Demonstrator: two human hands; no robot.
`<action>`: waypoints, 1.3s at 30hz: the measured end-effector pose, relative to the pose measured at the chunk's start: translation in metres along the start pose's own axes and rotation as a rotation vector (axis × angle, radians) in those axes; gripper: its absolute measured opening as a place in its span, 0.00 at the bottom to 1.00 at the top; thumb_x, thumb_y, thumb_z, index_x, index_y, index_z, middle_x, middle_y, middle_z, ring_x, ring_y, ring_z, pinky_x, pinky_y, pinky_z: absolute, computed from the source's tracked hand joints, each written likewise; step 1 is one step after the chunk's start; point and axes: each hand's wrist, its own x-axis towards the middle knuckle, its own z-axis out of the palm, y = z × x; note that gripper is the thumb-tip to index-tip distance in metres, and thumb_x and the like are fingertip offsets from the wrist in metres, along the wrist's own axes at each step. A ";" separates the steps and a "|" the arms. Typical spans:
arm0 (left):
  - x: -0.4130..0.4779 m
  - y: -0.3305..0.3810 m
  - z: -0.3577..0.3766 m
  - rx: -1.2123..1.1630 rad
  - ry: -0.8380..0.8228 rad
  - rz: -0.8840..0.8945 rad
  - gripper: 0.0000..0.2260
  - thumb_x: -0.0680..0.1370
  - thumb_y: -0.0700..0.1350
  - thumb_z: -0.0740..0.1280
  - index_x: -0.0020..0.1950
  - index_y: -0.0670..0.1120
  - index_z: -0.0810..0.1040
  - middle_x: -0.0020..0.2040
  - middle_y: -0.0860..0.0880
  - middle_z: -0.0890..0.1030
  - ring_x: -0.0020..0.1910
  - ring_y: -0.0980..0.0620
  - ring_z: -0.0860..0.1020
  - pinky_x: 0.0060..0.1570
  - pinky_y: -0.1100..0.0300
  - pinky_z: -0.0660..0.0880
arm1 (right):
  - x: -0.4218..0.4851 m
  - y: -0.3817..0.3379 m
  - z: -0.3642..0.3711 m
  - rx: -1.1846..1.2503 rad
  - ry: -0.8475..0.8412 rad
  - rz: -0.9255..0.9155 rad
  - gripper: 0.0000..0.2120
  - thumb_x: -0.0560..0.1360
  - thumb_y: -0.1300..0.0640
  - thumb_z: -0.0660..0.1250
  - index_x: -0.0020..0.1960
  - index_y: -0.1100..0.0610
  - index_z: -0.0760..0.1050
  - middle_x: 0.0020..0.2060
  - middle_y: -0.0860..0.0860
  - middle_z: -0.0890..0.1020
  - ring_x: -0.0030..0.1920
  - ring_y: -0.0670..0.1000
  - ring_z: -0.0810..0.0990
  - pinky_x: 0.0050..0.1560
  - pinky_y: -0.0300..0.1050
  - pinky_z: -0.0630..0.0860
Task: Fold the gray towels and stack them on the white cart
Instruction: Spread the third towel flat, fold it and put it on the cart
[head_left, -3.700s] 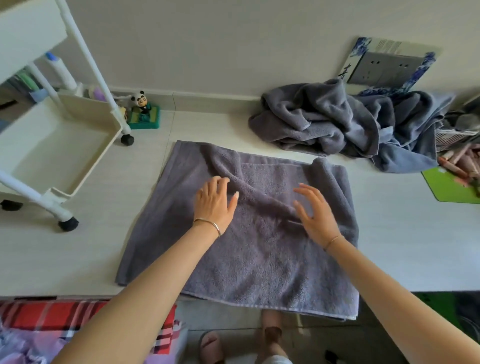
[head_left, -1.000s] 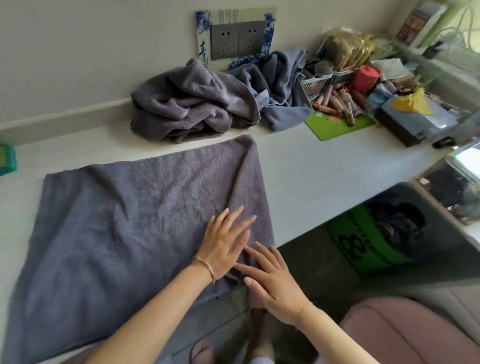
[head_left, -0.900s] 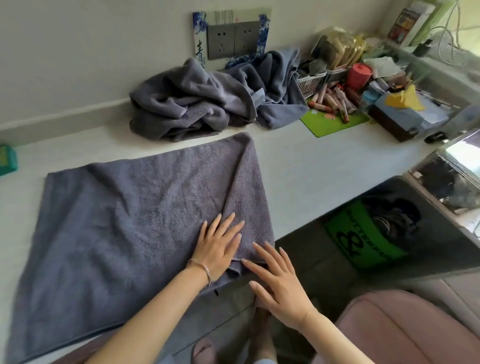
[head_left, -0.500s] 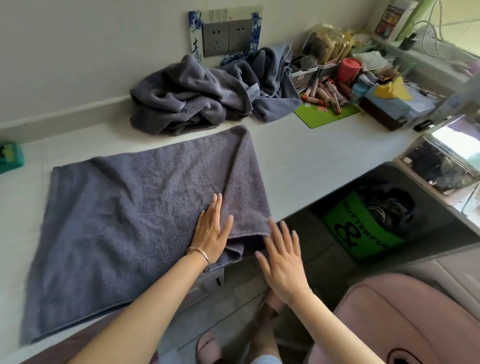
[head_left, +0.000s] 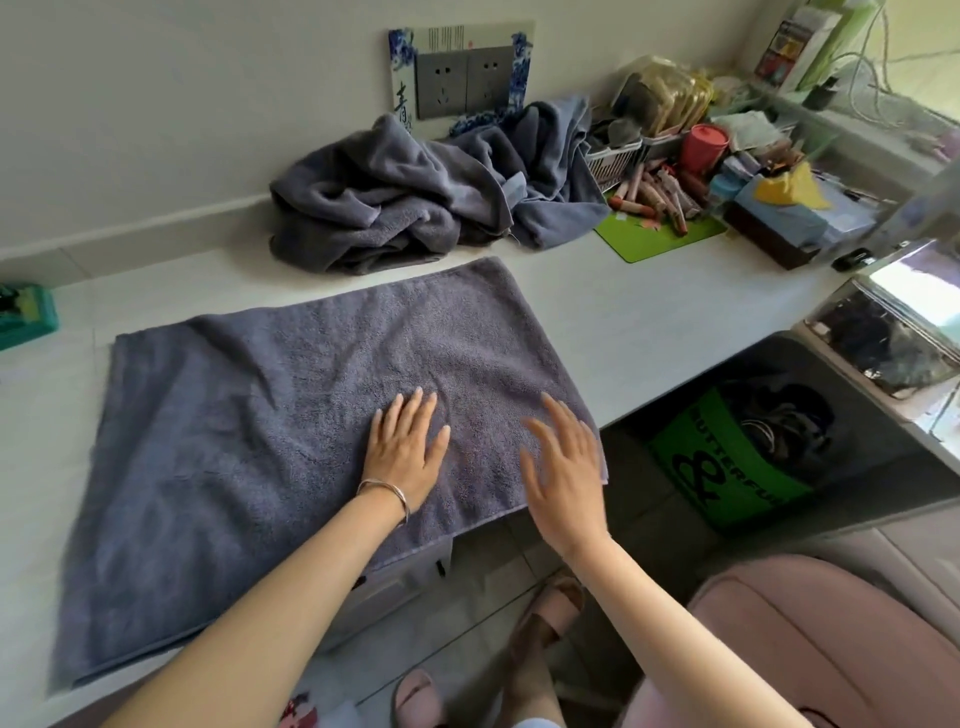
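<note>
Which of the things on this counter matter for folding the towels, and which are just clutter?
For the job: flat gray terry towel; crumpled heap of gray towels; left hand; right hand.
Lying about: green plastic mat; red plastic cup; white mesh basket; gray wall socket.

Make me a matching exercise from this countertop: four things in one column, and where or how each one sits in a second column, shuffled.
Things
1. spread gray towel
2. heap of gray towels
3. green mat
4. red cup

Places and states
A. upright amid the clutter at the far right
B. crumpled against the wall below the wall sockets
C. flat, with the left hand resting on it
D. flat on the counter, just right of the crumpled fabric

Pairs: 1-C, 2-B, 3-D, 4-A
</note>
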 end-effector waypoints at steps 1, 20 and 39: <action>0.003 -0.003 -0.001 0.010 0.005 -0.029 0.39 0.69 0.65 0.29 0.77 0.51 0.47 0.78 0.51 0.47 0.76 0.50 0.44 0.72 0.52 0.38 | 0.013 -0.010 0.010 -0.011 -0.092 -0.004 0.22 0.79 0.43 0.50 0.67 0.50 0.70 0.74 0.50 0.61 0.75 0.52 0.55 0.75 0.53 0.50; 0.048 -0.069 -0.013 0.147 0.057 -0.316 0.35 0.70 0.65 0.31 0.76 0.57 0.44 0.78 0.53 0.44 0.76 0.44 0.44 0.71 0.43 0.39 | 0.140 0.079 0.043 -0.226 -0.432 0.161 0.26 0.80 0.39 0.43 0.76 0.40 0.44 0.77 0.47 0.48 0.77 0.50 0.43 0.75 0.50 0.39; 0.112 -0.082 -0.018 0.125 0.164 -0.461 0.34 0.71 0.65 0.35 0.76 0.56 0.47 0.78 0.49 0.47 0.76 0.42 0.45 0.70 0.41 0.37 | 0.274 0.004 0.134 -0.217 -0.480 -0.352 0.34 0.72 0.33 0.36 0.76 0.41 0.50 0.77 0.46 0.52 0.77 0.50 0.46 0.75 0.52 0.41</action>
